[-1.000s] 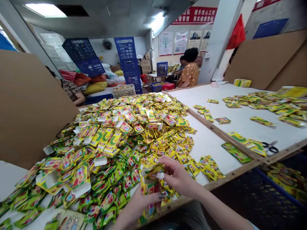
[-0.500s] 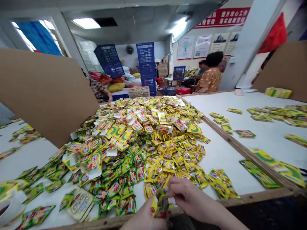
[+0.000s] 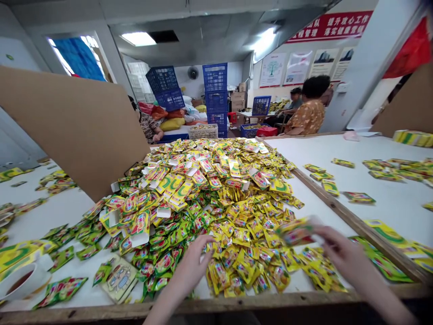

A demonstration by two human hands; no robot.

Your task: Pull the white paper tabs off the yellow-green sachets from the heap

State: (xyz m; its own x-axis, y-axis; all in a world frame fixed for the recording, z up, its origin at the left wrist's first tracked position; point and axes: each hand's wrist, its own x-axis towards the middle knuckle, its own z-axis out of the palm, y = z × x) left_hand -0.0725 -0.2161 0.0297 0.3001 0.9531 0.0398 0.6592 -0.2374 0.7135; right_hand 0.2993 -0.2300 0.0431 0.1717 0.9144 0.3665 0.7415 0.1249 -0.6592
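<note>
Right hand (image 3: 333,248) holds up a small printed carton (image 3: 297,231) while left hand (image 3: 195,258) reaches into the sachets

The right hand pinches one end of the carton, motion-blurred, above the yellow sachets (image 3: 241,266) at the right of the heap. The left hand, its fingers curved, is at the border between these and the green sachets (image 3: 169,241); whether it grips one cannot be told. Behind them, yellow cartons (image 3: 174,187), some with white flaps open, lie heaped on the white tabletop (image 3: 306,189). A wooden strip (image 3: 341,210) runs along the right side, with a larger green packet (image 3: 382,259) lying beside it. At the near left are a cup of dark liquid (image 3: 25,282) and a cartoon-printed square item (image 3: 120,279). A cardboard panel (image 3: 77,131) leans beyond. Farther back, a person in an orange patterned shirt (image 3: 306,116) sits to the right of stacked blue crates (image 3: 215,97).
</note>
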